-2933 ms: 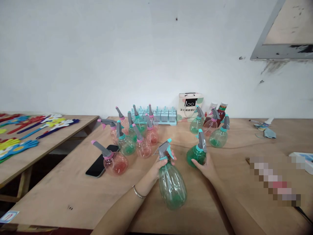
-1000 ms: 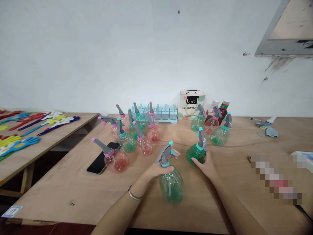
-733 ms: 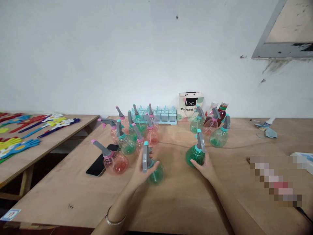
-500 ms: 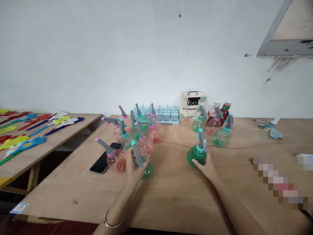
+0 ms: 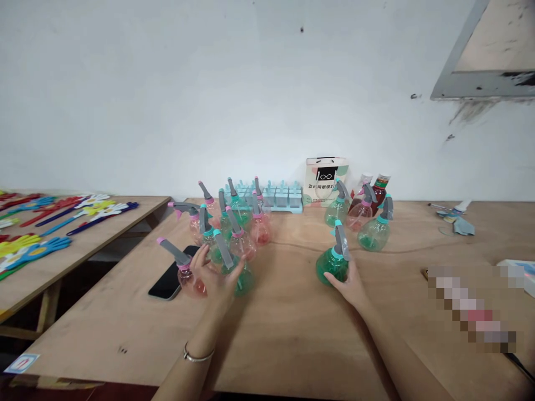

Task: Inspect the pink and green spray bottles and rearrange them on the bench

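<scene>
My left hand [image 5: 215, 277] is wrapped loosely round a green spray bottle [image 5: 241, 280] with a grey trigger, which stands upright on the wooden table [image 5: 301, 340]. That bottle sits right beside a pink spray bottle [image 5: 190, 277] at the front of a cluster of pink and green spray bottles [image 5: 234, 228]. My right hand [image 5: 351, 285] cups the near side of a second green spray bottle [image 5: 332, 263], upright at the table's middle.
A black phone [image 5: 167, 282] lies left of the pink bottle. At the back are a pale blue mould tray [image 5: 278, 197], a small paper bag [image 5: 325, 179] and three more spray bottles [image 5: 374, 233]. Coloured hand-shaped clappers [image 5: 37, 248] cover the left table.
My left hand stood the green bottle upright from its tilted hold and carried it left and away to the cluster by the pink bottle. My right hand stayed on its bottle.
</scene>
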Motion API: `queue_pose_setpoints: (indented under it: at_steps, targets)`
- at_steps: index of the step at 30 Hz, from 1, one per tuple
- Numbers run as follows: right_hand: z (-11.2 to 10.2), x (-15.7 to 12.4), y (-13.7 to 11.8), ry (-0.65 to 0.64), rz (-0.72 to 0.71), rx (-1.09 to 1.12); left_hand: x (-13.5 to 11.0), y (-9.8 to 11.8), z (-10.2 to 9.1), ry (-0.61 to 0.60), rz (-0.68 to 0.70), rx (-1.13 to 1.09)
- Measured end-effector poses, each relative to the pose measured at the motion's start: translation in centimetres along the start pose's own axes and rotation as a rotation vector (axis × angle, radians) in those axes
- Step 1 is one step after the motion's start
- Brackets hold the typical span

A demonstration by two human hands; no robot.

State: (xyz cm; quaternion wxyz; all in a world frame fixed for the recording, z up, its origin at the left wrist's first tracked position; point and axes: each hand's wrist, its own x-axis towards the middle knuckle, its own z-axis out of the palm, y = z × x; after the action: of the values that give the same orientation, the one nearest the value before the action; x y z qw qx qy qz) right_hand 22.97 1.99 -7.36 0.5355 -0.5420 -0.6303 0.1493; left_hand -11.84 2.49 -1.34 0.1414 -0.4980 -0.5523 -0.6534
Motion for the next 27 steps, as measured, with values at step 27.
queue_pose_setpoints:
  at_steps: [27]
  targets:
    - [-1.5,1.7,1.4,0.379,-0.104,-0.054,-1.5,8.2,8.0,-1.192,-0.187,-1.076]
